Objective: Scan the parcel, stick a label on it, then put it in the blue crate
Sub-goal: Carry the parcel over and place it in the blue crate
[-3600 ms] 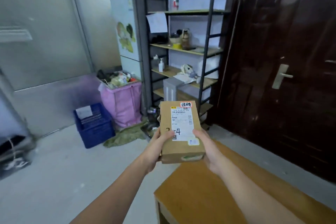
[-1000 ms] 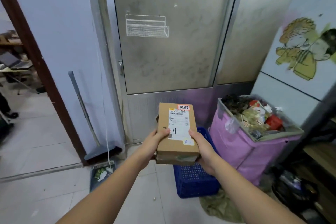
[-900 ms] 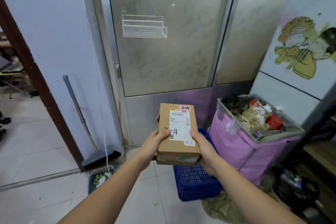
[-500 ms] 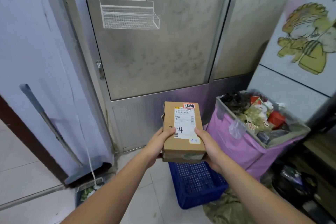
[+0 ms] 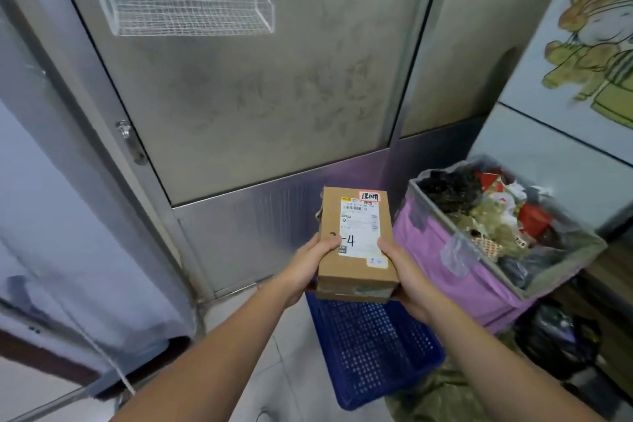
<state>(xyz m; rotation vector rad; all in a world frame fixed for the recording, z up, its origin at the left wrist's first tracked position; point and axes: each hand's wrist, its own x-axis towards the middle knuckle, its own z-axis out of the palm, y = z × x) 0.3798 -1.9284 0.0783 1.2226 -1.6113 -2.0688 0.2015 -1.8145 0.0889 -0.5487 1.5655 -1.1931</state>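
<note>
A brown cardboard parcel (image 5: 356,264) with a white shipping label and a small red-edged sticker at its top is held level in front of me. My left hand (image 5: 310,265) grips its left side and my right hand (image 5: 404,274) grips its right side. The parcel hangs directly above the far end of the blue crate (image 5: 373,346), which stands on the tiled floor. The crate's far rim is hidden behind the parcel.
A pink bin (image 5: 459,271) full of rubbish stands right of the crate, touching it. A metal door (image 5: 239,96) with a wire basket (image 5: 181,7) is straight ahead. Green cloth (image 5: 435,394) lies by the crate. A white fridge (image 5: 561,134) is at right.
I have walked closer to the crate and my view has tilted down. The parcel, still in both hands, now sits over the crate rather than short of it.
</note>
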